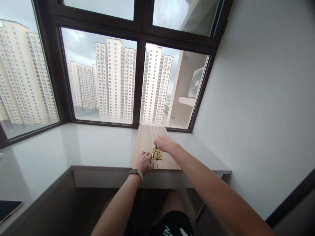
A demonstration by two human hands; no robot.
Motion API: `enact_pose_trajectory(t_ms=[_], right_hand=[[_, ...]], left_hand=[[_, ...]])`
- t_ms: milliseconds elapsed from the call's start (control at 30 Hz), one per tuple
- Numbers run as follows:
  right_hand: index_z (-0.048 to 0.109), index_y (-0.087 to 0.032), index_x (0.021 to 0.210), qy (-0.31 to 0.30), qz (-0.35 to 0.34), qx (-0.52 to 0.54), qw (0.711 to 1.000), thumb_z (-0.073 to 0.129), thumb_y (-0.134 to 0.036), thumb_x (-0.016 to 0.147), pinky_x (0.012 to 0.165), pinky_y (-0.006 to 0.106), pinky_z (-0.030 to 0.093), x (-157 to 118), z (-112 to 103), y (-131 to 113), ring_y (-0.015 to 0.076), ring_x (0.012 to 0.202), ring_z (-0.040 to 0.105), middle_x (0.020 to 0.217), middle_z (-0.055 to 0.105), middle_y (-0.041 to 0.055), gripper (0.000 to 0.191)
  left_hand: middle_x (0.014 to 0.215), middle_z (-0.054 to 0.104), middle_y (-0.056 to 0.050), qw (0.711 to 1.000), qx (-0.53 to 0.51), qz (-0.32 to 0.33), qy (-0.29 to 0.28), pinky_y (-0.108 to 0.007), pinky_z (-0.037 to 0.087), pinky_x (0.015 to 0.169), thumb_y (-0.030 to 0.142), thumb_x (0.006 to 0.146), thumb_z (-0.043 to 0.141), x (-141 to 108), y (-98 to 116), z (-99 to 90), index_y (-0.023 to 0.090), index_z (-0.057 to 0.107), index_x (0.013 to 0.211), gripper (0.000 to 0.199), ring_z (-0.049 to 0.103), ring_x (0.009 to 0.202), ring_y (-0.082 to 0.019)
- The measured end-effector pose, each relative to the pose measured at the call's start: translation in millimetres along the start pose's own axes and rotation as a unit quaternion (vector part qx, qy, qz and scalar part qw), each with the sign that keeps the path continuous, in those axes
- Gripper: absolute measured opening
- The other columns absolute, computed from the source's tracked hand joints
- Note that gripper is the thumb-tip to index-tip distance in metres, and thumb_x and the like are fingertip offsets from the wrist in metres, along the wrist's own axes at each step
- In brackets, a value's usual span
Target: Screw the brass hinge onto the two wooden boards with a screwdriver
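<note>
Two light wooden boards [144,139] lie side by side on the white counter, with a narrow seam between them. A brass-coloured hinge [158,154] rests across the seam near the front. My left hand [144,162], below a wrist band, lies on the left board with its fingertips at the hinge's left edge. Above the hinge, my right hand [164,143] is closed around something small and dark, perhaps a screw or a tool tip, too small to name. It points down toward the hinge.
The white counter [103,144] runs along dark-framed windows, its front edge near my legs. At the far left lies a dark flat device [10,209]. A white wall [265,98] rises on the right.
</note>
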State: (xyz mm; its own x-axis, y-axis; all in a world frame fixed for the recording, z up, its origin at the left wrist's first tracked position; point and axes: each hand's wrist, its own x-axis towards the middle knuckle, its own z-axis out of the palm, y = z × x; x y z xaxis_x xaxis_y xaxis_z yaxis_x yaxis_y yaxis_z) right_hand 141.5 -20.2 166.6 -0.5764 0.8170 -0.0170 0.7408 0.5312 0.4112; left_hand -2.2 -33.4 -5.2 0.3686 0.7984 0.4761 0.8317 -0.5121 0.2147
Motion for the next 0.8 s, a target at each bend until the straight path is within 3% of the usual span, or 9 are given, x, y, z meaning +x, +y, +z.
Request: enact_pose_trajectory(t_ms=[233, 400, 567, 800], right_hand=[[0.073, -0.017, 0.100, -0.034, 0.074, 0.037, 0.996, 0.074, -0.025, 0.085, 0.075, 0.030, 0.050, 4.3, 9.1, 5.8, 0.0248, 0.093, 0.069, 0.101, 0.073, 0.0126, 0.017], [0.068, -0.019, 0.116, 0.047, -0.011, -0.010, 0.999, 0.064, -0.010, 0.088, 0.078, 0.028, 0.048, -5.1, 16.0, 5.0, 0.0214, 0.098, 0.064, 0.117, 0.066, 0.0132, 0.029], [0.074, -0.016, 0.099, 0.078, -0.106, -0.073, 0.989, 0.054, -0.007, 0.093, 0.087, 0.032, 0.046, -6.0, 13.9, 3.9, 0.0233, 0.104, 0.059, 0.103, 0.068, 0.0129, 0.023], [0.077, -0.014, 0.093, 0.045, -0.079, -0.039, 0.995, 0.058, -0.008, 0.088, 0.075, 0.027, 0.047, 2.0, 7.2, 0.3, 0.0208, 0.091, 0.066, 0.097, 0.071, 0.0125, 0.020]], left_hand=[[0.109, 0.067, -0.007, 1.000, -0.001, 0.005, 0.007, -0.040, 0.044, 0.095, 0.029, 0.096, 0.049, -0.4, -1.0, 1.2, 0.023, 0.064, 0.101, 0.017, 0.054, 0.112, -0.027], [0.109, 0.067, -0.008, 1.000, -0.004, 0.004, 0.006, -0.040, 0.044, 0.096, 0.028, 0.096, 0.049, -0.5, -1.1, 1.3, 0.022, 0.065, 0.100, 0.017, 0.054, 0.113, -0.027], [0.111, 0.066, -0.009, 1.000, -0.003, 0.001, -0.002, -0.042, 0.043, 0.096, 0.028, 0.096, 0.048, -0.6, -0.3, -0.3, 0.023, 0.065, 0.103, 0.019, 0.053, 0.114, -0.028], [0.112, 0.066, -0.009, 1.000, -0.005, -0.002, -0.006, -0.041, 0.044, 0.095, 0.028, 0.096, 0.048, -0.7, 0.6, -2.2, 0.023, 0.066, 0.105, 0.021, 0.053, 0.114, -0.028]])
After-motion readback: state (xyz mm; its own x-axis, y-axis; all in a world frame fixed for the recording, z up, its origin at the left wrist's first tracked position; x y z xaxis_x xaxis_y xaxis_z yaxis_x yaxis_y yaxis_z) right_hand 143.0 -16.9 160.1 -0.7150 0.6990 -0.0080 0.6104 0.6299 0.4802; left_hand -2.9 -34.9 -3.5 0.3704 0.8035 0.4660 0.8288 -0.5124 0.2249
